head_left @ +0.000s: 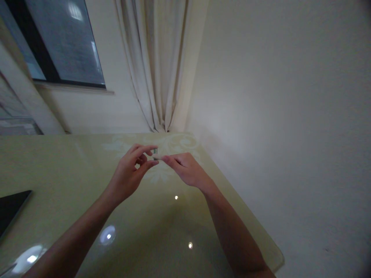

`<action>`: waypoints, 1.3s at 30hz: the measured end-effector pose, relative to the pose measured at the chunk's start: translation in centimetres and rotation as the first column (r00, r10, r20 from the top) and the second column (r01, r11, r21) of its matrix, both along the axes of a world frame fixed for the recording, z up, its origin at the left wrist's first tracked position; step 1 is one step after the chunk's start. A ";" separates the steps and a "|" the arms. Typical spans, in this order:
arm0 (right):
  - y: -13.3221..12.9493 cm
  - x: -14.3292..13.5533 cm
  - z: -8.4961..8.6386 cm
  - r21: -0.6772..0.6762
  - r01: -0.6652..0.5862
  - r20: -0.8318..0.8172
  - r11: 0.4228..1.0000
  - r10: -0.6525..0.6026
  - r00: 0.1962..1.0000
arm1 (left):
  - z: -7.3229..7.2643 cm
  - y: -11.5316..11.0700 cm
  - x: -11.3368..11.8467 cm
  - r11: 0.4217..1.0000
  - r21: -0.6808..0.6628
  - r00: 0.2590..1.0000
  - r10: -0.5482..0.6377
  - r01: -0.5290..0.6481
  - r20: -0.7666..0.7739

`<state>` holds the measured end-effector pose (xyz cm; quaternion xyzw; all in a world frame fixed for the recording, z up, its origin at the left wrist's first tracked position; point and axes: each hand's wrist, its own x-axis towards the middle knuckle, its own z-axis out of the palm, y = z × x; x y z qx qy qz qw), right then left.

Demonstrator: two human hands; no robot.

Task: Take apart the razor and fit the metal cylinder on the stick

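Above the far part of the table, my left hand [130, 166] grips a small, narrow, greenish upright object [155, 151] between thumb and fingertips. The object is too small in the picture for me to tell its kind. From the other side my right hand [185, 166] reaches in, its thumb and fingers pressed together. A pale, thin bit [157, 156] juts from the right fingertips across the greenish object. Whether that bit is a fingertip or a separate piece, I cannot tell.
The glossy, pale green table [72, 173] carries a floral pattern and light reflections. A dark flat device [13, 208] lies at its left side. Beyond the far edge hang a curtain [159, 69] and a window [69, 42]. A bare wall [275, 116] runs along the right.
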<state>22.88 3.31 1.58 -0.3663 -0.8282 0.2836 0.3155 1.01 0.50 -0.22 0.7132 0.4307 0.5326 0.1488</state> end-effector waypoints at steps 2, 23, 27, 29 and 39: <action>0.2 0.1 -0.1 0.002 -0.011 -0.002 1.000 0.011 1.000 | 0.1 0.0 -0.1 1.000 0.011 1.000 0.007 -0.007 0.001; 0.2 0.1 -0.1 -0.031 -0.046 -0.005 0.998 0.046 0.999 | -0.1 0.1 -0.2 1.000 0.004 1.000 0.000 0.000 -0.009; 0.3 0.3 -0.1 -0.006 0.005 -0.004 1.000 -0.005 1.000 | -0.2 0.1 -0.2 1.000 0.001 1.000 -0.010 0.010 -0.018; 0.2 0.2 0.0 -0.022 -0.043 -0.029 0.999 0.043 0.999 | -0.3 0.0 -0.1 1.000 0.003 0.999 -0.025 0.025 -0.021; 0.2 0.3 0.1 0.002 0.001 -0.006 1.000 -0.001 1.000 | -0.1 -0.2 -0.2 0.999 -0.016 0.999 -0.030 0.030 -0.024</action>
